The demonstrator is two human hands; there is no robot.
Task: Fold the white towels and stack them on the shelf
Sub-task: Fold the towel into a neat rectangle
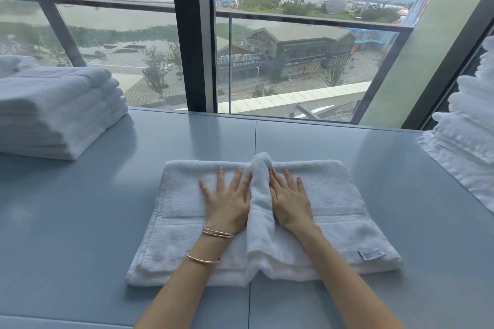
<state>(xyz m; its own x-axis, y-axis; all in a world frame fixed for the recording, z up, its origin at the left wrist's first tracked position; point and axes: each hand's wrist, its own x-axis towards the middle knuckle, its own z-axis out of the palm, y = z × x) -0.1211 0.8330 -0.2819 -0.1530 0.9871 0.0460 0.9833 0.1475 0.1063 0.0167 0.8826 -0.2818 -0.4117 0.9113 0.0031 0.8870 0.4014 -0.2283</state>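
A white towel (334, 203) lies partly folded on the blue-grey surface (93, 222) in front of me, with a raised ridge of cloth (260, 195) running down its middle. My left hand (227, 200) presses flat on the towel just left of the ridge, fingers spread. My right hand (290, 199) presses flat just right of the ridge. Both palms push against the ridge's sides. A small label (371, 254) shows at the towel's near right corner.
A stack of folded white towels (58, 109) sits at the left. Another pile of white towels (470, 125) stands at the right edge. A large window with a dark frame post (191, 35) rises directly behind the surface.
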